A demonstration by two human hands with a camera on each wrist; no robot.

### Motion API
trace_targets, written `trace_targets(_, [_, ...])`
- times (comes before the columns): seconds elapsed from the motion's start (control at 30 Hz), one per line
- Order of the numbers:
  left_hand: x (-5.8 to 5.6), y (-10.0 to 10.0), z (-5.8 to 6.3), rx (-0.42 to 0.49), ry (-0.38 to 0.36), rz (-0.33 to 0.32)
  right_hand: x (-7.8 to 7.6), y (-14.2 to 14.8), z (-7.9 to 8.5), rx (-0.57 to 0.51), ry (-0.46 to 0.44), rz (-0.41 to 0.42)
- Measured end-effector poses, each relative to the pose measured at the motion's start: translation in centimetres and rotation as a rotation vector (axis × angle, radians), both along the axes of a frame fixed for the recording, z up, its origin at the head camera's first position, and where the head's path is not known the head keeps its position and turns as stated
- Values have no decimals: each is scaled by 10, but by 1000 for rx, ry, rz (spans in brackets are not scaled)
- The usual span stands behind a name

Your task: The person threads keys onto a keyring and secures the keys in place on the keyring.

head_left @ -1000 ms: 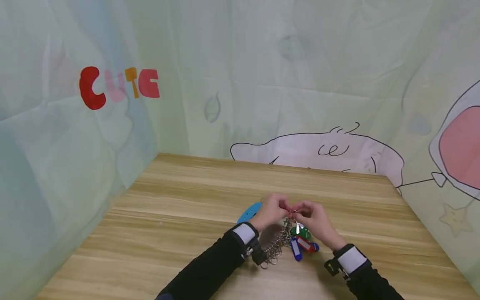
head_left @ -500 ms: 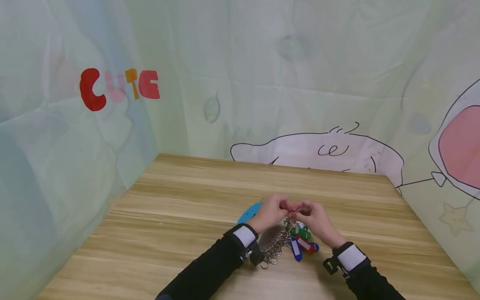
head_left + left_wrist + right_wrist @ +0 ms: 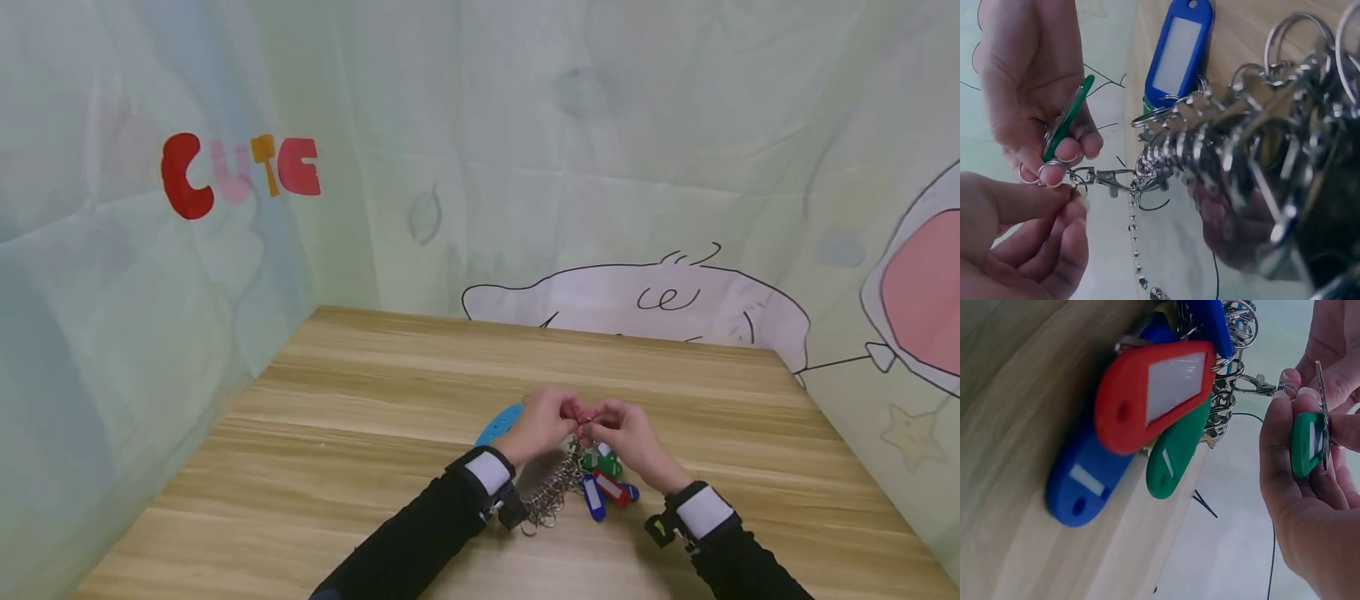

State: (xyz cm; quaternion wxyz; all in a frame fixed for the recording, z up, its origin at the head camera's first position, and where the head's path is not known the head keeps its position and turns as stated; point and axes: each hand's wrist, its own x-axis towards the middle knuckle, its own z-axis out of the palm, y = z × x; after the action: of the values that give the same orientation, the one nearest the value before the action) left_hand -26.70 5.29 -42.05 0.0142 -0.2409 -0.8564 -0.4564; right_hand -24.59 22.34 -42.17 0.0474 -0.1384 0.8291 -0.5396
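Both hands meet over a hanging bunch of metal swivel clasps and split rings [image 3: 551, 492]. My left hand [image 3: 542, 423] pinches a split ring [image 3: 1052, 167] at the end of one swivel clasp [image 3: 1110, 178]. Close against it, my right hand [image 3: 632, 440] pinches the same ring from the other side. A green key tag [image 3: 1305, 445] and a flat silver key [image 3: 1324, 419] lie between the right hand's fingers. Below dangle a red key tag [image 3: 611, 487], blue key tags [image 3: 593, 498] and another green tag [image 3: 1169, 459]. Fingertips partly hide the ring.
A blue disc with small holes [image 3: 498, 426] lies behind the left hand, partly covered by it. The wooden table [image 3: 337, 417] reaches to printed cloth walls [image 3: 510, 208] at the back and both sides. A thin bead chain [image 3: 1135, 244] hangs beside the bunch.
Both hands stay almost in place, fingertips together at the ring. The white label near the green tags turns and shifts slightly; the bunch otherwise hangs as before.
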Motion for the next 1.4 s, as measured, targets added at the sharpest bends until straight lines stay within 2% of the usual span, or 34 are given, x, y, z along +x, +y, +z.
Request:
trace_targets(0.13, [0, 1, 0, 18, 8, 35, 0, 1, -1, 26, 70, 21])
trace_targets(0.23, [2, 4, 0, 50, -50, 72, 3, 3, -5, 43, 150, 46])
trace_targets(0.3, [3, 6, -1, 66, -96, 71, 6, 5, -8, 42, 186, 55])
trace_targets(0.37, [5, 8, -3, 64, -129, 30, 10, 7, -10, 39, 168, 40])
trace_targets(0.5, [10, 9, -10, 31, -117, -77, 19, 9, -11, 28, 48, -24])
trace_targets(0.6, [14, 8, -15, 16, -67, -104, 23, 9, -12, 18, -43, -70])
trace_targets(0.7, [17, 8, -19, 6, -20, -105, 26, 8, -14, 9, -84, -99])
trace_targets(0.83, [20, 10, -22, -2, 4, -78, 29, 8, -17, 14, -40, -75])
trace_targets(1.03, [19, 10, -21, 41, -60, 33, 27, 6, -20, 30, 117, 22])
trace_targets(1.1, [17, 9, -19, 50, -75, 41, 24, 5, -18, 33, 113, 20])
trace_targets(1.17, [16, 7, -16, 47, -81, 16, 21, 3, -15, 36, 84, 8])
trace_targets(1.3, [11, 1, -13, 28, -41, -24, 11, 1, -10, 9, 30, 2])
trace_targets(1.4, [7, -1, -9, 31, 2, -6, 4, 0, -7, 0, 61, 24])
